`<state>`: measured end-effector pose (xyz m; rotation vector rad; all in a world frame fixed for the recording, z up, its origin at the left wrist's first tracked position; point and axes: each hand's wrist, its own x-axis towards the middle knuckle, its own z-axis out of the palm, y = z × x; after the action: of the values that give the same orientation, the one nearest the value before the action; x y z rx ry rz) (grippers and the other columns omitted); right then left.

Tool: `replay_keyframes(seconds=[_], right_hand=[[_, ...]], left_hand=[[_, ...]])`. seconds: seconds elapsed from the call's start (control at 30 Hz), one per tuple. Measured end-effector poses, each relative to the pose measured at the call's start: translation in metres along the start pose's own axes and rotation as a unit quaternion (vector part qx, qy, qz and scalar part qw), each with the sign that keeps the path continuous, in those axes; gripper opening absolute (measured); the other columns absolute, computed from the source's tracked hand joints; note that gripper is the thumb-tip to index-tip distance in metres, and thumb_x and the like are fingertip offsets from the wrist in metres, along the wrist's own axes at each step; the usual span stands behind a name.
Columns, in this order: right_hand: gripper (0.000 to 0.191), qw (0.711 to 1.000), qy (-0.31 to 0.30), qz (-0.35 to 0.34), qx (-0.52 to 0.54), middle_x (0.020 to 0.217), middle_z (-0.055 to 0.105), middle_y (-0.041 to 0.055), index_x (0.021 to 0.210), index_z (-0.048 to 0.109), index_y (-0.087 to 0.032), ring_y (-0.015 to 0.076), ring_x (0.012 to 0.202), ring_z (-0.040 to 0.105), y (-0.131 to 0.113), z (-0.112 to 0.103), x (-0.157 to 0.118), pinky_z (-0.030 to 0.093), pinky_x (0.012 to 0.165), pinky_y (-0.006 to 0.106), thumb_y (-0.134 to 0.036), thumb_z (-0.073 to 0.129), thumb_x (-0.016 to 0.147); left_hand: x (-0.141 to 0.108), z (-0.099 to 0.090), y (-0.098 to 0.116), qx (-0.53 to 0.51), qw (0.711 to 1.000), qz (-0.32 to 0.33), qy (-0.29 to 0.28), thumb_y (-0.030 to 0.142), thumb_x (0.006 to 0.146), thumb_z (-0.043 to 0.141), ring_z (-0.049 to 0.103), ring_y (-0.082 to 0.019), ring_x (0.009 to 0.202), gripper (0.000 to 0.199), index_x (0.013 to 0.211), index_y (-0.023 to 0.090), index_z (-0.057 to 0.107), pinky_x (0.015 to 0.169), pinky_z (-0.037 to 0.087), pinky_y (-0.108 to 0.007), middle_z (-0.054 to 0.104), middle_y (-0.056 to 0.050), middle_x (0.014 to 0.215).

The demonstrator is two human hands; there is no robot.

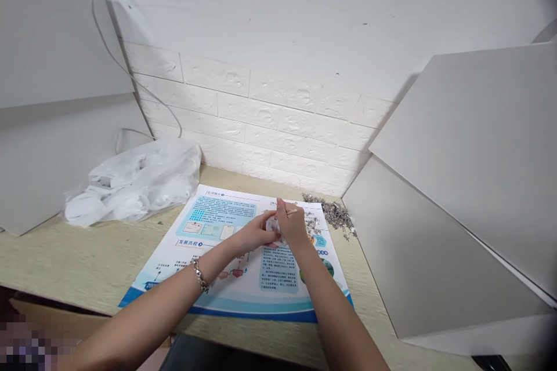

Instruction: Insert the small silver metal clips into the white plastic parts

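My left hand (256, 233) is closed around a small whitish, see-through piece (272, 225), perhaps plastic; its exact kind is too small to make out. My right hand (290, 221) meets it from the right, fingers bent in and pressed together over the piece. What those fingertips grip is hidden behind the hand. Just right of my right hand, small silver metal pieces (312, 224) lie scattered on a printed poster sheet (204, 295). A larger heap of similar silver pieces (337, 214) spreads past the sheet's upper right edge onto the table.
A clear plastic bag (143, 182) with white contents rests on the wooden table (52, 266) at the left. Grey panels stand on the left (65, 151) and right (439, 243). A white brick-patterned wall (261, 110) closes the back, and a white cable (102, 37) hangs at left.
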<state>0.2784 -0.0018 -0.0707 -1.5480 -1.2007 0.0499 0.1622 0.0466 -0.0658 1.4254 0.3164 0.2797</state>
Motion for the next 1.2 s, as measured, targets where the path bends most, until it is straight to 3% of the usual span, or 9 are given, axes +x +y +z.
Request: replay_keyframes(seconds=[0.17,0.27,0.37,0.47,0.6,0.93,1.03,1.2], right_hand=[[0.047,0.997,0.010,0.064,0.031,0.039,0.030,-0.0041,0.044,0.032,-0.020,0.0085,0.040,0.030,-0.008,-0.005,0.003,0.025,0.042,0.024,-0.048,0.038,0.082],[0.049,0.988,0.017,0.135,0.068,0.038,0.034,-0.0033,0.045,0.040,-0.019,0.0094,0.039,0.035,-0.013,-0.009,0.006,0.030,0.043,0.023,-0.051,0.036,0.081],[0.048,0.985,-0.003,0.155,0.081,0.037,0.036,-0.0032,0.045,0.043,-0.019,0.0095,0.037,0.036,-0.012,-0.011,0.008,0.031,0.042,0.024,-0.053,0.040,0.079],[0.047,0.982,-0.040,0.155,0.097,0.039,0.042,-0.0021,0.046,0.047,-0.018,0.0101,0.039,0.040,-0.008,-0.012,0.008,0.033,0.043,0.024,-0.054,0.043,0.077],[0.045,0.980,-0.063,0.154,0.110,0.046,0.047,-0.0017,0.054,0.050,-0.018,0.0105,0.043,0.043,-0.006,-0.014,0.008,0.033,0.044,0.023,-0.057,0.044,0.076],[0.044,0.994,-0.059,0.083,0.043,0.044,0.035,-0.0047,0.051,0.039,-0.019,0.0081,0.043,0.032,-0.008,-0.008,0.004,0.027,0.043,0.021,-0.051,0.040,0.081],[0.045,0.998,-0.035,0.056,0.020,0.043,0.033,-0.0048,0.049,0.035,-0.019,0.0082,0.044,0.031,-0.007,-0.004,0.002,0.026,0.044,0.022,-0.049,0.039,0.082],[0.044,0.996,0.031,0.075,0.048,0.043,0.039,-0.0033,0.052,0.042,-0.018,0.0091,0.043,0.036,-0.006,-0.002,-0.001,0.029,0.043,0.022,-0.050,0.037,0.083]], left_hand=[[-0.003,0.003,0.010,-0.034,0.999,-0.037,0.004,0.015,0.068,0.061,0.058,-0.017,0.086,0.058,0.123,0.019,0.045,0.068,0.049,-0.027,0.060,-0.007,0.096],[-0.003,0.003,0.012,-0.064,0.997,-0.038,0.005,0.014,0.068,0.061,0.059,-0.015,0.083,0.058,0.123,0.019,0.045,0.068,0.049,-0.025,0.060,-0.006,0.097],[-0.002,-0.001,0.011,-0.083,0.996,-0.029,-0.018,0.011,0.067,0.060,0.060,-0.014,0.081,0.055,0.121,0.018,0.048,0.065,0.049,-0.023,0.060,-0.006,0.097],[-0.001,-0.005,0.009,-0.098,0.994,-0.031,-0.034,0.009,0.067,0.056,0.063,-0.014,0.076,0.051,0.118,0.017,0.051,0.060,0.049,-0.020,0.061,-0.006,0.093],[-0.001,-0.009,0.010,-0.106,0.993,-0.051,-0.010,0.009,0.067,0.054,0.064,-0.014,0.071,0.048,0.115,0.016,0.052,0.055,0.049,-0.017,0.063,-0.007,0.090],[-0.001,-0.004,0.015,-0.055,0.998,-0.041,-0.008,0.012,0.067,0.057,0.063,-0.015,0.074,0.039,0.105,0.014,0.057,0.058,0.049,-0.020,0.061,-0.005,0.084],[-0.001,-0.003,0.017,-0.034,0.998,-0.048,0.010,0.011,0.066,0.055,0.062,-0.015,0.075,0.039,0.104,0.014,0.057,0.059,0.049,-0.021,0.061,-0.005,0.084],[-0.003,-0.001,0.018,-0.047,0.998,-0.039,0.008,0.010,0.066,0.053,0.063,-0.015,0.076,0.050,0.115,0.018,0.052,0.059,0.049,-0.021,0.061,-0.004,0.089]])
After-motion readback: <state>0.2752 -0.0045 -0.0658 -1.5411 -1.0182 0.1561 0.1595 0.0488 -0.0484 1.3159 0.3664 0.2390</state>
